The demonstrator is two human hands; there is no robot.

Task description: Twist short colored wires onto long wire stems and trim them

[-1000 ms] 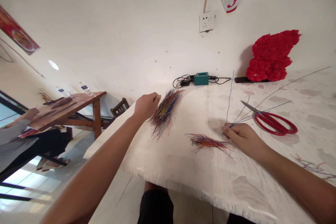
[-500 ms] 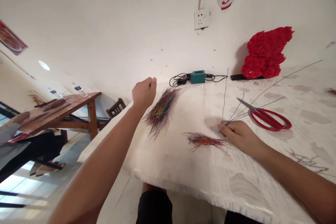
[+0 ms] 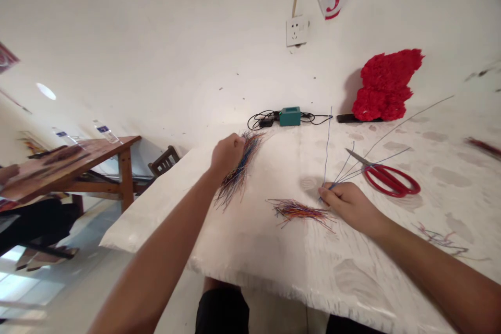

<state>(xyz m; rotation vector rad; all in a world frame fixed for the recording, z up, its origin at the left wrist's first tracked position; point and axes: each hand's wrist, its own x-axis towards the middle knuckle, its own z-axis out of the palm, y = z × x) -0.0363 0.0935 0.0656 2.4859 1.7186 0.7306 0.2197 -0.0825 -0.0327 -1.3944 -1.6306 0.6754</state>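
My right hand (image 3: 350, 206) has thumb and forefinger pinched together on a few thin blue wires (image 3: 327, 148), which fan out from the fingertips toward the far side and the right. My left hand (image 3: 228, 155) is curled into a loose fist at the left edge of a large bundle of multicoloured wires (image 3: 245, 164); its fingertips are turned from my camera, so I cannot tell whether it has hold of anything.

Just left of my right hand, on the near side, I have a smaller bundle of reddish and purple wires (image 3: 303, 211) on the white table cover (image 3: 270, 250). To the right lie red-handled scissors (image 3: 371, 168), blades pointing far and left, with some of the blue wires crossing them; I cannot tell which is on top. Nearer and farther right are loose wire scraps (image 3: 442, 238), and another dark reddish bundle (image 3: 485, 147) sits at the far right.

Along the wall I see a green box (image 3: 290, 116) with black cables on both sides, then a fluffy red object (image 3: 383, 86) at a flat black item (image 3: 345, 118). Well off to the left, a wooden table (image 3: 126, 175) carries two clear bottles, with a person in dark clothing (image 3: 39, 224) beside it
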